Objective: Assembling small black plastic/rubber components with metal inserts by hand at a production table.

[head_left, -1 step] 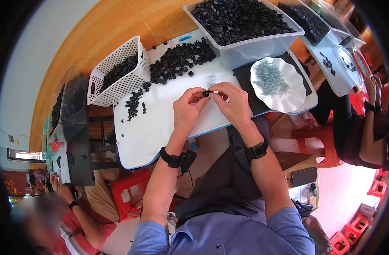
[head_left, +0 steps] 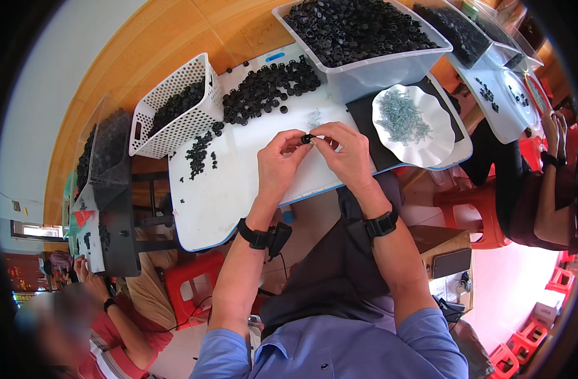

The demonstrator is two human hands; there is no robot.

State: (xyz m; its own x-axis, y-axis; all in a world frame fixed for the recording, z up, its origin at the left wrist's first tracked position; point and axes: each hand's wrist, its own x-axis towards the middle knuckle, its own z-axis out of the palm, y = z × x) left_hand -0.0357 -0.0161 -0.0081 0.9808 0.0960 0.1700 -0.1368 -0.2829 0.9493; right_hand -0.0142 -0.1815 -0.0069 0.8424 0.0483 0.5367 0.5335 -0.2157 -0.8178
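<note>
My left hand [head_left: 280, 159] and my right hand [head_left: 344, 151] meet over the front part of the white table. Between their fingertips is a small round black plastic part [head_left: 306, 138], pinched from both sides; its finer shape is hidden by the fingers. Just beyond my fingers lies a little heap of thin metal pins [head_left: 314, 117]. Farther back, many round black plastic caps [head_left: 263, 91] are spread out. Smaller black pieces [head_left: 198, 155] lie left of my left hand. A scalloped white dish [head_left: 442, 143] of similar pins stands to the right of my right hand.
A large clear bin [head_left: 358, 82] heaped with black parts stands at the back. Left of the caps is a perforated white basket [head_left: 151, 146] with black parts. A black mat [head_left: 371, 142] lies under the dish. Co-workers sit at both sides, near red stools [head_left: 475, 211].
</note>
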